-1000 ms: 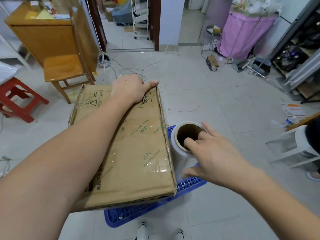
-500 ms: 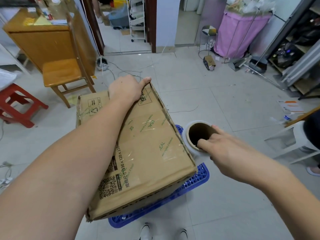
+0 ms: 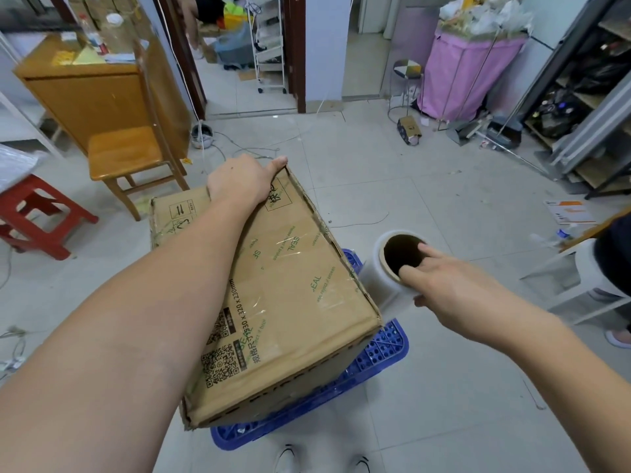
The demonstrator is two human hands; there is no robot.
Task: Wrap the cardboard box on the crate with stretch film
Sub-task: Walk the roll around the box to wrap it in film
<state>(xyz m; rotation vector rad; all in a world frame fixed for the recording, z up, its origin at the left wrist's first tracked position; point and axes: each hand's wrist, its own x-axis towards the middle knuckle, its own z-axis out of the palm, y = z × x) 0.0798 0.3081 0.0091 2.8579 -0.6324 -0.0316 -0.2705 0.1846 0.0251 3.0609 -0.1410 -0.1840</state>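
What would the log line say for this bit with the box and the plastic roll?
left hand grips far edge of cardboard box | box on blue crate | right hand holds stretch film roll, finger in core

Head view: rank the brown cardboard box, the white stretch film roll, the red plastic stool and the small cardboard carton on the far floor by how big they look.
1. Brown cardboard box, by far.
2. Red plastic stool, partly cut off by the frame edge.
3. White stretch film roll, much nearer the camera, so unsure against the stool.
4. Small cardboard carton, farthest away.
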